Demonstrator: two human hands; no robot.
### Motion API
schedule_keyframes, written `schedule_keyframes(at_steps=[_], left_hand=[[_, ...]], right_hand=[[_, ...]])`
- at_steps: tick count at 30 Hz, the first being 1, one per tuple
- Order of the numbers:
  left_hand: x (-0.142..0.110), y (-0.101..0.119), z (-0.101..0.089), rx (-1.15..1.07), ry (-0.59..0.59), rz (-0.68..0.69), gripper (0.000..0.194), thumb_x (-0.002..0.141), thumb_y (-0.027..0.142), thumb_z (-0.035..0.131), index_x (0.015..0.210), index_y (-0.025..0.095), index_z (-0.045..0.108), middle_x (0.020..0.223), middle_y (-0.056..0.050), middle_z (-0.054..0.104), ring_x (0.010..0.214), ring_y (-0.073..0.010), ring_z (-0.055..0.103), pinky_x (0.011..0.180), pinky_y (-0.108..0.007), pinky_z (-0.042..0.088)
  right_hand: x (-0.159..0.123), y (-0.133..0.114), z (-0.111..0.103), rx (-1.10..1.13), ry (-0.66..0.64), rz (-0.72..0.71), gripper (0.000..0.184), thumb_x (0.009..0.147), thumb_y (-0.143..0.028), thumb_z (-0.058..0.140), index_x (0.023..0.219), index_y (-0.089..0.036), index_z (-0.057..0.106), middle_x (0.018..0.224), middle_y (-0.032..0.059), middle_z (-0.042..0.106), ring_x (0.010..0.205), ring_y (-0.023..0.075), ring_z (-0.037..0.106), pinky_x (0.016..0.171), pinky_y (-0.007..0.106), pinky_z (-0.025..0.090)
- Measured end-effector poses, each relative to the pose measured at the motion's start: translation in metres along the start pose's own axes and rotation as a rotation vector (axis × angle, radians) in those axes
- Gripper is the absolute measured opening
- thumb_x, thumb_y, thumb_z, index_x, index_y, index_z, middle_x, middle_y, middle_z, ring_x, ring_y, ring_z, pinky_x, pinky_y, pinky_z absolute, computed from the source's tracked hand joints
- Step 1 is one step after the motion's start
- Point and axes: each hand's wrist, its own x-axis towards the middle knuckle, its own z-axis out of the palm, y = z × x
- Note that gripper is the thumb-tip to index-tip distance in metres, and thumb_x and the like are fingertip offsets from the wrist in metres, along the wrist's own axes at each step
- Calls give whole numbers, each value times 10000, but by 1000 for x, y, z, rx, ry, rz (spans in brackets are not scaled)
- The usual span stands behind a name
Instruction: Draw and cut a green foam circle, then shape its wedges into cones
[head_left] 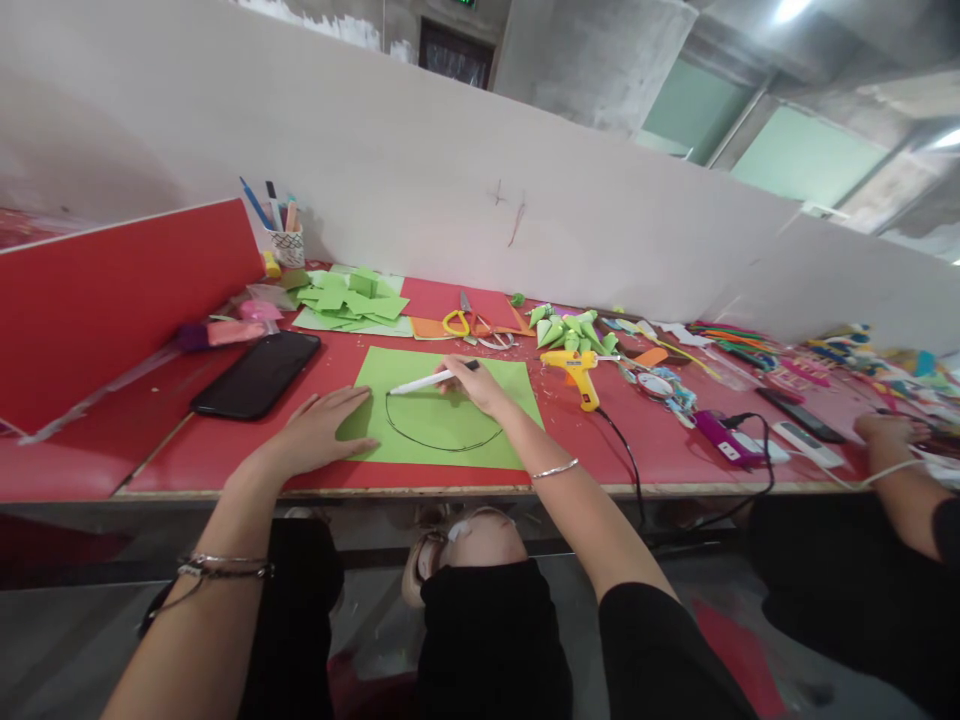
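Observation:
A sheet of green paper (450,375) lies flat on the red table in front of me, with a curved black line drawn across it. My right hand (472,383) grips a white marker (424,381), its tip touching the paper at the left end of the curve. The marker's black end points up to the right. Flat on the sheet's left edge rests my left hand (330,425), fingers spread and holding nothing. Left of it lies a black phone (256,376).
Cut green paper pieces (349,300), scissors (465,312) and green paper cones (574,330) lie at the back. A yellow glue gun (576,372) sits right of the sheet, its cord leading toward a purple power strip (727,440). Another person's hand (889,428) is at far right.

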Motion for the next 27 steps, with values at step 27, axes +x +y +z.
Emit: schedule_keyframes(at_steps=[27], left_hand=[[0, 0, 1, 4, -9, -12, 817, 681, 609, 423, 1347, 154, 289, 1408, -98, 284, 1282, -272, 253, 1035, -402, 182]], right_hand=[[-1, 3, -3, 49, 50, -10, 359, 708, -505, 555, 778, -164, 648, 665, 19, 626, 582, 97, 587, 613, 238, 480]])
